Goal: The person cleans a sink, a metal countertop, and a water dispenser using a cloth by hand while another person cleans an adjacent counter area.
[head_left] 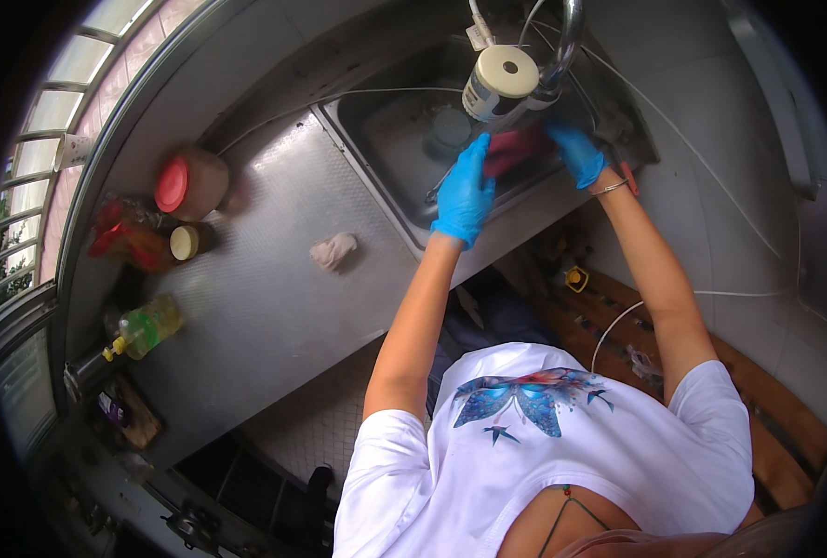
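Both hands wear blue gloves over a stainless-steel sink (399, 185). My left hand (464, 199) is at the near side of a dark red cloth-like item (515, 150), touching its left edge; the fingers' grip is partly hidden. My right hand (575, 155) is blurred by motion at the item's right side, and its hold cannot be made out. Above them hangs a white cylindrical tap-mounted unit (498, 80) beside a curved metal faucet (568, 49). Water seems to fall below it. A round strainer or drain part (450, 127) lies in the basin.
On the metal counter (274, 300) lie a crumpled pale cloth (333, 251), a red-lidded container (190, 183), a small lidded jar (189, 242) and a bottle with yellow-green liquid (147, 326). A white cable (685, 139) hangs along the right wall. Wooden slats (616, 300) are below right.
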The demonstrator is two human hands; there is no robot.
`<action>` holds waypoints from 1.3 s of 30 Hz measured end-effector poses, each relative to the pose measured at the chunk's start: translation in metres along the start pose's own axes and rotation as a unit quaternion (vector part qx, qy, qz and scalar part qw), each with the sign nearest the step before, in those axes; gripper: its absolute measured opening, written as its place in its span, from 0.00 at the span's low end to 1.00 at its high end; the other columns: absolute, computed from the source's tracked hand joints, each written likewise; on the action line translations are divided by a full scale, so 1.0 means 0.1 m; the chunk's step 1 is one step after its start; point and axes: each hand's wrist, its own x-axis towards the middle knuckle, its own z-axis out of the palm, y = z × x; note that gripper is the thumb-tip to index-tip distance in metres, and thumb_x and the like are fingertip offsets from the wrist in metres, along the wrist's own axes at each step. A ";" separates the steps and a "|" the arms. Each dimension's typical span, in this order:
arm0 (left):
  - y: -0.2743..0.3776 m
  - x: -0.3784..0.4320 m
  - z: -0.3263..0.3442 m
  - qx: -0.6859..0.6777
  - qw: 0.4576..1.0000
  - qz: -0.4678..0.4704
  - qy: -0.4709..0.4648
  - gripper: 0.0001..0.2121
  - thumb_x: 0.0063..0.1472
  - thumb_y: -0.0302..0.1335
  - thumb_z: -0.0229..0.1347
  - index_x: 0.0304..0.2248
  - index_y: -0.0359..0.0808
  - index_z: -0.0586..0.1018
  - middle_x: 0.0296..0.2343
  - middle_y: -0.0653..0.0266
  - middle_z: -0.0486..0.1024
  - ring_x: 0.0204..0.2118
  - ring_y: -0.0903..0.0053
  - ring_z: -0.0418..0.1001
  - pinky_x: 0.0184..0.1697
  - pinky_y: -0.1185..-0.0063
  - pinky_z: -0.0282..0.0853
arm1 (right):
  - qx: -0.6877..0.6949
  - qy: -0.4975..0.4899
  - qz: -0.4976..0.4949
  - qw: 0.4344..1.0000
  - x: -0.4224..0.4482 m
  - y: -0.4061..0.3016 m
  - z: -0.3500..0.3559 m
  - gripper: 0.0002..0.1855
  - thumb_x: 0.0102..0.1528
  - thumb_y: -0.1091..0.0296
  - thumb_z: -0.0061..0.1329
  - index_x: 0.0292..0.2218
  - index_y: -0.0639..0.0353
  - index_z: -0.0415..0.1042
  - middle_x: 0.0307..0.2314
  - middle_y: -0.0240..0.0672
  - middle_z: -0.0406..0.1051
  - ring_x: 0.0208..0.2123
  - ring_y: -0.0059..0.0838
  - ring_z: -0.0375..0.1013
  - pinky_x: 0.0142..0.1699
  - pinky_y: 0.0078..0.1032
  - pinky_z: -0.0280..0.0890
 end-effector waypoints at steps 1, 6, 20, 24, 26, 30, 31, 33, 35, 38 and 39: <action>0.02 0.14 0.08 -0.017 1.000 0.017 0.011 0.23 0.50 0.22 0.48 0.49 0.39 0.66 0.43 0.52 0.68 0.44 0.59 0.67 0.45 0.70 0.64 | -0.101 -0.027 -0.023 0.994 -0.04 -0.11 -0.01 0.19 0.55 0.64 0.44 0.47 0.60 0.65 0.41 0.34 0.68 0.43 0.24 0.65 0.50 0.22 0.59; -0.06 0.51 0.33 0.120 0.991 0.006 -0.063 0.15 0.48 0.28 0.51 0.39 0.43 0.74 0.34 0.55 0.72 0.35 0.57 0.70 0.37 0.68 0.67 | -0.098 -0.024 -0.012 0.995 -0.03 -0.38 -0.12 0.16 0.55 0.67 0.45 0.44 0.61 0.67 0.39 0.33 0.69 0.40 0.21 0.66 0.47 0.18 0.61; -0.02 0.62 0.58 -0.040 0.997 -0.048 0.048 0.13 0.49 0.23 0.53 0.37 0.33 0.73 0.33 0.52 0.72 0.34 0.66 0.72 0.37 0.77 0.67 | -0.218 -0.020 -0.099 0.971 0.35 0.29 0.23 0.23 0.46 0.75 0.49 0.46 0.60 0.63 0.40 0.41 0.67 0.43 0.31 0.66 0.49 0.27 0.61; -0.11 0.53 0.59 -0.027 0.985 -0.046 0.166 0.21 0.46 0.26 0.54 0.42 0.37 0.69 0.36 0.50 0.71 0.37 0.56 0.70 0.36 0.68 0.66 | -0.097 -0.041 -0.031 0.994 0.48 0.47 -0.04 0.20 0.45 0.77 0.49 0.42 0.62 0.67 0.37 0.38 0.70 0.40 0.27 0.69 0.46 0.24 0.63; -0.33 0.47 0.68 -0.045 0.994 -0.069 0.066 0.23 0.44 0.26 0.55 0.44 0.39 0.66 0.37 0.51 0.70 0.38 0.57 0.70 0.37 0.69 0.66 | -0.043 -0.085 -0.010 0.995 0.40 0.39 0.01 0.18 0.44 0.77 0.49 0.41 0.63 0.69 0.36 0.36 0.71 0.38 0.25 0.70 0.44 0.22 0.64; -0.41 0.53 0.69 0.014 0.995 -0.101 0.001 0.19 0.46 0.29 0.55 0.41 0.42 0.71 0.37 0.55 0.72 0.40 0.59 0.70 0.40 0.71 0.66 | 0.047 0.005 0.010 0.999 -0.03 -0.11 0.06 0.13 0.45 0.83 0.46 0.35 0.62 0.70 0.33 0.32 0.70 0.36 0.23 0.68 0.44 0.21 0.63; -0.45 0.55 0.70 0.037 0.994 -0.104 -0.001 0.19 0.47 0.31 0.55 0.41 0.43 0.72 0.38 0.55 0.72 0.41 0.59 0.69 0.42 0.72 0.66 | 0.088 -0.014 -0.013 0.996 -0.11 -0.19 0.01 0.10 0.45 0.82 0.46 0.33 0.61 0.69 0.33 0.32 0.69 0.36 0.23 0.68 0.45 0.21 0.62; -0.50 0.57 0.73 0.044 0.992 -0.117 -0.004 0.16 0.47 0.31 0.55 0.39 0.44 0.74 0.38 0.56 0.72 0.40 0.59 0.70 0.41 0.71 0.66 | 0.170 -0.050 -0.057 0.983 -0.23 -0.33 -0.11 0.07 0.46 0.82 0.44 0.28 0.59 0.68 0.33 0.33 0.68 0.37 0.24 0.66 0.48 0.22 0.60; -0.56 0.54 0.73 0.049 0.989 -0.139 0.001 0.15 0.47 0.31 0.54 0.38 0.43 0.74 0.37 0.56 0.73 0.39 0.60 0.71 0.39 0.71 0.67 | 0.184 -0.028 -0.113 0.976 -0.30 -0.53 -0.09 0.05 0.51 0.77 0.42 0.23 0.56 0.64 0.36 0.36 0.66 0.41 0.31 0.64 0.52 0.28 0.56; -0.69 0.57 0.69 -0.029 0.975 -0.215 0.039 0.14 0.47 0.29 0.53 0.36 0.40 0.74 0.35 0.56 0.74 0.37 0.62 0.72 0.38 0.73 0.67 | 0.196 0.012 -0.101 0.975 -0.34 -0.52 -0.21 0.06 0.50 0.77 0.42 0.23 0.56 0.64 0.37 0.36 0.65 0.42 0.32 0.64 0.52 0.30 0.57; -0.77 0.58 0.68 -0.107 0.956 -0.266 0.063 0.14 0.46 0.28 0.53 0.36 0.39 0.74 0.34 0.55 0.73 0.37 0.61 0.72 0.38 0.72 0.67 | 0.165 0.016 -0.104 0.981 -0.30 -0.42 -0.28 0.06 0.49 0.80 0.41 0.24 0.57 0.65 0.36 0.35 0.66 0.41 0.31 0.65 0.51 0.28 0.57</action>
